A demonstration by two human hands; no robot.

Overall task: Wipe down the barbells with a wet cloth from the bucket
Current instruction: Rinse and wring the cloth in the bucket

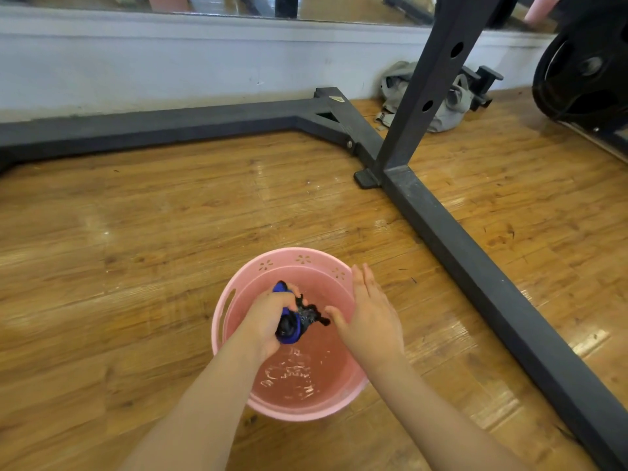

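Both forearms come in from the bottom edge of the head view, over the pink bucket (289,407).

Left hand (268,317): your fingers are curled tight round a bunched cloth (292,322), blue with a dark wet part. Cloth is squeezed in the fist, held above the water inside the bucket. A dark frayed tail sticks out of the fist toward your right hand. A bit of blue shows above your knuckles too.

Right hand (368,319): flat, fingers straight and together, thumb spread out to the side. Holds nothing. It sits over the bucket's right rim, thumb tip just beside the cloth's dark tail; can't tell whether they touch.

Bucket: stands on the wood floor (136,249), low in the picture, centre. Water in it, surface rippled near the near wall. Flower cutouts along the far rim, slot handle in the left wall.

Rest of the view:
- Black steel rack frame (475,266) lies on the floor, one base rail running from right of the bucket toward the bottom right corner, another along the far wall to the left. An upright post with holes rises from the joint.
- Black weight plates (584,73) at the top right edge; no bar itself is clear in this view.
- Grey bag (445,113) on the floor behind the post, against the white wall base (170,69).
- Mirror strip above the wall base, at the top edge.
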